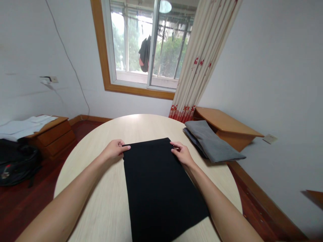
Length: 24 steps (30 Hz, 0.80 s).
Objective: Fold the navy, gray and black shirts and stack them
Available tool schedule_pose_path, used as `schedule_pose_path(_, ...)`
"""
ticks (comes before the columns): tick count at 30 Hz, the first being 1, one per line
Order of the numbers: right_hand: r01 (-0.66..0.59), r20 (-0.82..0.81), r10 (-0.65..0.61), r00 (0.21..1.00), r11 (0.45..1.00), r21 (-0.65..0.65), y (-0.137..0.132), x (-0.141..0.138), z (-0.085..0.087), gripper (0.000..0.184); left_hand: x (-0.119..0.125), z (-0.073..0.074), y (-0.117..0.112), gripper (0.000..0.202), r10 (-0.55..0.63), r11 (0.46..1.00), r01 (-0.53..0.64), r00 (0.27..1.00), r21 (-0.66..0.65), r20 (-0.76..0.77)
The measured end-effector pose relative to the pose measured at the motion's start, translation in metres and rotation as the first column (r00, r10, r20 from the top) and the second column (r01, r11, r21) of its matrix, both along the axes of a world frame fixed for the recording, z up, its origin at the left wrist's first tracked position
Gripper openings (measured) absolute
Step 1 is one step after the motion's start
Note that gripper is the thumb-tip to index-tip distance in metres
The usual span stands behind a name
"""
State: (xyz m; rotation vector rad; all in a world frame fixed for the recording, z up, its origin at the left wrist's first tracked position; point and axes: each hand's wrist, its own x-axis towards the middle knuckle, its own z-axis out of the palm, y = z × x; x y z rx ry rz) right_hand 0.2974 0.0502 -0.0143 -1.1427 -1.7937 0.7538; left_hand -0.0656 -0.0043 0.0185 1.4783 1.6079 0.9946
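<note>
A black folded cloth, perhaps a garment, lies spread over the round pale wooden table. Its far edge runs between my two hands, and its near end passes out of the bottom of the view. My left hand pinches the far left corner, thumb on top and fingers beneath. At the far right corner, my right hand grips the edge between thumb and fingers. A folded grey cloth with a dark underside rests at the table's right edge, just beyond my right hand, partly overhanging.
Behind the table's right side stands a brown wooden desk beside a flowered curtain. At the left are a low drawer cabinet with papers on it and a black backpack on the floor. A window is straight ahead.
</note>
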Motion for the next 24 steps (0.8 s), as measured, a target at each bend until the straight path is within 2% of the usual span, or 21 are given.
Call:
schedule_pose_path(4,0.019,0.148,-0.026,0.989,0.998,0.052,0.003,-0.003,-0.004,0.044,0.003,-0.003,0.001,0.047,0.056,0.998,-0.056,0.998,0.015,-0.028)
schedule_pose_path(8,0.025,0.231,-0.066,0.971,0.984,0.175,-0.001,-0.008,-0.002,0.046,0.0,-0.003,0.002,0.042,0.043,0.999,-0.04,0.994,0.029,-0.098)
schedule_pose_path(11,0.055,0.357,-0.132,0.925,0.975,0.216,-0.005,-0.011,0.004,0.053,-0.001,0.003,-0.002,0.031,0.08,0.996,-0.065,0.957,0.063,-0.28)
schedule_pose_path(13,0.073,0.482,-0.17,0.86,0.974,0.213,-0.011,-0.013,0.011,0.055,0.006,0.008,-0.008,0.027,0.146,0.984,-0.082,0.88,0.158,-0.453)
schedule_pose_path(15,0.049,0.576,-0.174,0.799,0.973,0.226,-0.02,-0.018,0.02,0.052,0.023,0.01,-0.017,0.033,0.169,0.959,0.004,0.794,0.284,-0.584)
schedule_pose_path(17,-0.064,0.628,-0.097,0.772,0.971,0.229,-0.033,-0.028,0.027,0.05,0.047,0.006,-0.027,0.041,0.099,0.922,0.186,0.737,0.341,-0.669)
schedule_pose_path(19,-0.231,0.671,0.053,0.739,0.956,0.179,-0.046,-0.041,0.031,0.053,0.072,-0.004,-0.035,0.051,-0.032,0.888,0.358,0.674,0.288,-0.738)
schedule_pose_path(21,-0.353,0.706,0.198,0.679,0.933,0.077,-0.054,-0.052,0.03,0.058,0.091,-0.015,-0.039,0.058,-0.132,0.873,0.446,0.608,0.199,-0.782)
schedule_pose_path(22,-0.366,0.716,0.237,0.657,0.93,0.028,-0.055,-0.055,0.028,0.06,0.096,-0.021,-0.04,0.06,-0.161,0.874,0.458,0.587,0.161,-0.794)
schedule_pose_path(24,-0.317,0.724,0.246,0.644,0.948,-0.041,-0.051,-0.056,0.023,0.064,0.098,-0.028,-0.04,0.063,-0.179,0.889,0.443,0.57,0.117,-0.802)
